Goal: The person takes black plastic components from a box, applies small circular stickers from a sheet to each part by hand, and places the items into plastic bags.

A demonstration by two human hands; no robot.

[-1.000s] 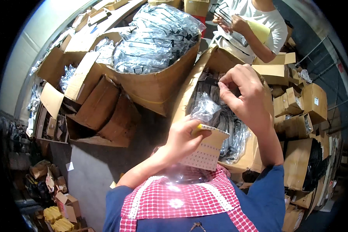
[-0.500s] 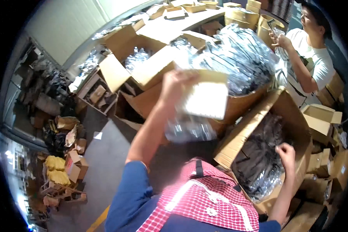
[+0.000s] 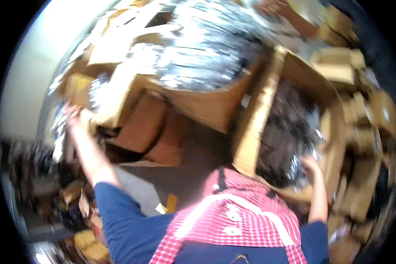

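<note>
My left hand is stretched far out to the left, at the side of an open carton. Motion blur smears its fingers, so what they hold, if anything, is unclear. Just beyond them a yellowish cardboard piece shows beside some clear plastic packing. My right hand reaches into a big open carton on the right. It is at the clear plastic over dark bagged goods; blur hides whether the fingers grip it.
A heap of clear-bagged dark items fills another large carton ahead. A co-worker's arm shows at the upper right. Smaller cartons are stacked along the right. Yellow bundles lie on the floor at lower left.
My left hand has swung left from the middle, where it held up a pale cardboard piece above a clear plastic packet. My right hand has lowered to the plastic. The view has shifted.
</note>
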